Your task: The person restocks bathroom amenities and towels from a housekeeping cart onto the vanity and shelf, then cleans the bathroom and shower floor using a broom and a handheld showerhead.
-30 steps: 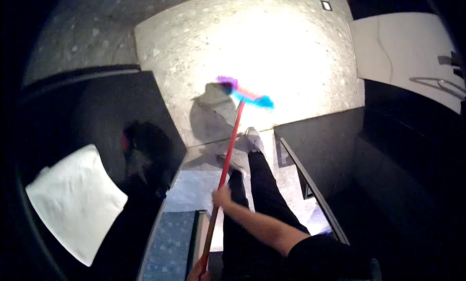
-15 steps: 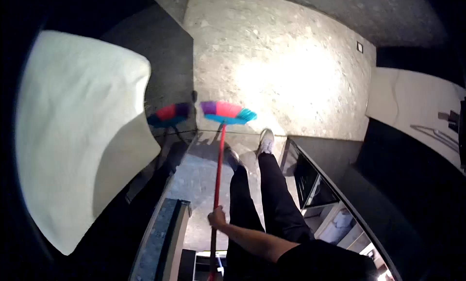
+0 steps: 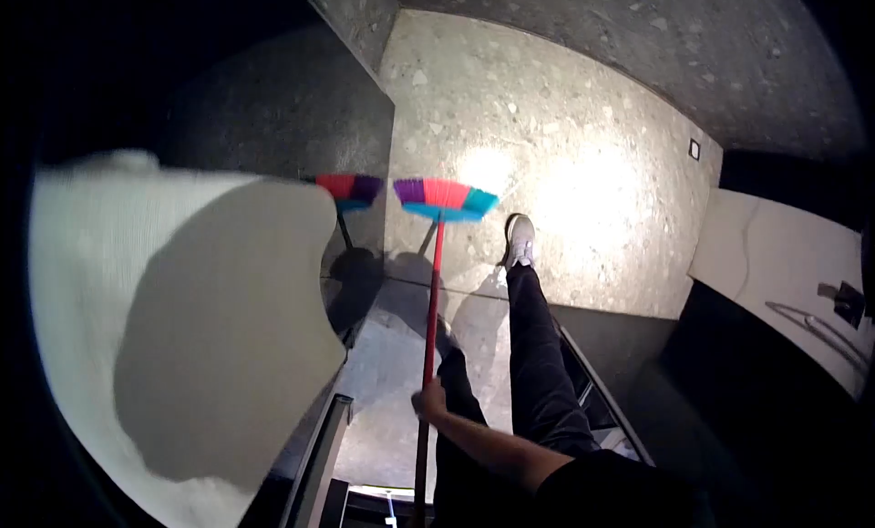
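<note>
My right hand (image 3: 429, 401) is closed around the red handle of a broom (image 3: 433, 318). The broom's fan-shaped bristles (image 3: 445, 196), in purple, pink and teal bands above a blue base, rest at the stone-patterned floor (image 3: 583, 127). They lie close to the dark glossy panel on the left, which mirrors them. My left hand is not visible; the handle's lower end runs out of the frame. My right shoe (image 3: 520, 240) stands on the lit floor, right of the bristles.
A large pale cloth-like sheet (image 3: 82, 282) fills the left side. The dark glossy panel (image 3: 355, 100) borders the floor. A small square fitting (image 3: 694, 150) sits at the far right, near a pale surface with a metal handle (image 3: 820, 337). A dark frame edge (image 3: 319, 464) stands lower left.
My right foot has stepped forward past the floor seam. The pale sheet looms larger and lower in view. My right hand keeps its grip, with the broom slightly further right in view.
</note>
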### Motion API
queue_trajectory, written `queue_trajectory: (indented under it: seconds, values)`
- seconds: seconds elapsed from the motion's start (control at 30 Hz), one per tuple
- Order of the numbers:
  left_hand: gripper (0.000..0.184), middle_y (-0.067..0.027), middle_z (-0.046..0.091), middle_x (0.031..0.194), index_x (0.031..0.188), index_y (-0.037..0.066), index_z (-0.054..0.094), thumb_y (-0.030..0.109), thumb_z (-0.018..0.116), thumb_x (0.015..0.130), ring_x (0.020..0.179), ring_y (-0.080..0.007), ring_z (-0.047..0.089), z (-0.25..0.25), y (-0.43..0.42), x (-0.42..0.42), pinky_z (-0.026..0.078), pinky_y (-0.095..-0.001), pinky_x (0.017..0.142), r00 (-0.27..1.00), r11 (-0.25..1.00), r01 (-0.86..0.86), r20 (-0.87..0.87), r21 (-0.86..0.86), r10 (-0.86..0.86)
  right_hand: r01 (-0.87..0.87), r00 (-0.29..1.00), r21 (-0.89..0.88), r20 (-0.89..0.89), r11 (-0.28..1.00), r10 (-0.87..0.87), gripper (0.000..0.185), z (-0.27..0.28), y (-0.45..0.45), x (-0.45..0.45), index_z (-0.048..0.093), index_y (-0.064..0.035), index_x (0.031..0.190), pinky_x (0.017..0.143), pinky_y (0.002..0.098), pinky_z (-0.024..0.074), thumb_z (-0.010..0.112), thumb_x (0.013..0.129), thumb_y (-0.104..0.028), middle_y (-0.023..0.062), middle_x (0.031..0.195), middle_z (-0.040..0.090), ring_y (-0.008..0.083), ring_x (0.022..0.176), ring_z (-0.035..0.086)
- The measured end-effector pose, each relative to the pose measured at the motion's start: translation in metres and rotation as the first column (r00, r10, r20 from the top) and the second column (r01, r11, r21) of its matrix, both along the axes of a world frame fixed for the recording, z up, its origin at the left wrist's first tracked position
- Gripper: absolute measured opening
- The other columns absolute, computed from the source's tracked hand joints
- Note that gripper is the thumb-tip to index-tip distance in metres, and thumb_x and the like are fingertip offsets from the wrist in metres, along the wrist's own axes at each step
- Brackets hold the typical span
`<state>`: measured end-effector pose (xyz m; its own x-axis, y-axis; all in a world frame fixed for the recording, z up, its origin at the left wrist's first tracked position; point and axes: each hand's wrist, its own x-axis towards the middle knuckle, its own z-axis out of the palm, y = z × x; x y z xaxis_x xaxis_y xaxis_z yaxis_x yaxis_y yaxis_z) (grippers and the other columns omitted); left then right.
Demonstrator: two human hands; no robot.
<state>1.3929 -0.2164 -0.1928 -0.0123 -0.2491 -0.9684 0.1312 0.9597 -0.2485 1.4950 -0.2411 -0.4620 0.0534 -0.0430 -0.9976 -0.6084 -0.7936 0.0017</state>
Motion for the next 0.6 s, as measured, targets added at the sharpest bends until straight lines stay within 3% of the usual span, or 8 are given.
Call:
queue_trajectory:
  seconds: [0.23, 0.3, 0.33, 0.37, 0.43, 0.47, 0.5, 0.6]
  values:
    - [0.035, 0.0022, 0.036, 0.053, 0.101, 0.02, 0.051, 0.051, 0.044, 0.088, 0.036, -0.0078, 0.027, -0.059, -0.023, 0.141, 0.021, -0.021, 0.032, 0.967, 0.971, -0.201, 0.13, -0.127, 0.217, -0.044, 0.908, 0.184, 0.417, 0.982, -0.037, 0.036, -0.06, 0.039, 0.237, 0.045, 0.0004, 0.102, 0.069, 0.0431, 0.0461, 0.055, 0.068, -0.006, 0.0241, 0.086, 0.058, 0.0413, 0.086, 0.057]
    - [0.033, 0.0024, 0.034, 0.052, 0.097, 0.02, 0.052, 0.051, 0.043, 0.088, 0.036, -0.0075, 0.026, -0.091, -0.015, 0.216, 0.021, -0.021, 0.032, 0.927, 0.967, -0.177, 0.298, -0.184, 0.227, 0.182, 0.784, 0.506, 0.443, 0.843, -0.435, 0.027, -0.097, 0.059, 0.343, 0.052, 0.001, 0.095, 0.068, 0.0438, 0.0459, 0.055, 0.07, -0.008, 0.0221, 0.084, 0.06, 0.0367, 0.085, 0.06]
    - [0.031, 0.0027, 0.033, 0.051, 0.096, 0.021, 0.052, 0.049, 0.043, 0.089, 0.036, -0.007, 0.025, -0.105, -0.008, 0.26, 0.021, -0.0208, 0.032, 0.897, 0.968, -0.149, 0.386, -0.2, 0.217, -0.1, 0.802, 0.315, 0.587, 0.944, -0.11, 0.025, -0.094, 0.075, 0.402, 0.055, 0.0007, 0.093, 0.067, 0.0409, 0.0468, 0.056, 0.071, -0.011, 0.0191, 0.083, 0.061, 0.033, 0.084, 0.061]
    - [0.028, 0.003, 0.031, 0.051, 0.094, 0.021, 0.051, 0.048, 0.043, 0.09, 0.036, -0.0066, 0.025, -0.118, -0.001, 0.303, 0.021, -0.0206, 0.032, 0.857, 0.97, -0.12, 0.471, -0.209, 0.208, 0.047, 0.896, 0.314, 0.407, 0.948, -0.179, 0.024, -0.094, 0.083, 0.452, 0.055, 0.0011, 0.092, 0.066, 0.0393, 0.0475, 0.056, 0.071, -0.012, 0.0187, 0.082, 0.061, 0.0318, 0.083, 0.061]
    - [0.028, 0.0033, 0.03, 0.05, 0.095, 0.024, 0.047, 0.05, 0.044, 0.088, 0.035, -0.007, 0.024, -0.087, 0.002, 0.378, 0.018, -0.0207, 0.031, 0.923, 0.987, 0.153, 0.352, 0.042, -0.158, 0.222, 0.937, 0.283, 0.204, 0.933, -0.285, 0.023, -0.079, 0.065, 0.502, 0.055, 0.0014, 0.09, 0.065, 0.0376, 0.0482, 0.056, 0.072, -0.013, 0.0182, 0.081, 0.062, 0.0305, 0.082, 0.062]
    - [0.028, 0.0033, 0.03, 0.05, 0.095, 0.024, 0.047, 0.05, 0.044, 0.088, 0.035, -0.007, 0.024, -0.089, -0.009, 0.388, 0.018, -0.0207, 0.031, 0.917, 0.983, 0.18, 0.354, 0.04, -0.182, 0.093, 0.879, 0.346, 0.412, 0.933, -0.241, 0.021, -0.064, 0.031, 0.513, 0.056, 0.0002, 0.09, 0.065, 0.0368, 0.0488, 0.055, 0.073, -0.011, 0.0164, 0.078, 0.061, 0.0282, 0.079, 0.062]
    - [0.027, 0.0035, 0.03, 0.051, 0.108, 0.028, 0.043, 0.048, 0.043, 0.089, 0.036, -0.0071, 0.025, -0.091, -0.02, 0.386, 0.019, -0.0201, 0.032, 0.922, 0.979, 0.185, 0.36, -0.082, -0.144, -0.045, 0.774, 0.37, 0.6, 0.928, -0.202, 0.019, -0.053, -0.005, 0.519, 0.057, -0.0011, 0.091, 0.065, 0.036, 0.0493, 0.054, 0.074, -0.009, 0.0147, 0.074, 0.061, 0.026, 0.077, 0.062]
    - [0.052, 0.0047, 0.031, 0.053, 0.139, 0.04, 0.012, 0.032, 0.038, 0.095, 0.039, -0.0065, 0.029, -0.115, -0.071, 0.407, 0.026, -0.0181, 0.035, 0.841, 0.909, 0.349, 0.504, -0.229, -0.196, 0.228, 0.787, 0.573, 0.367, 0.787, -0.496, 0.019, -0.103, -0.144, 0.539, 0.052, -0.0038, 0.061, 0.04, 0.0284, 0.0406, 0.058, 0.077, -0.011, -0.001, 0.05, 0.046, 0.0141, 0.048, 0.052]
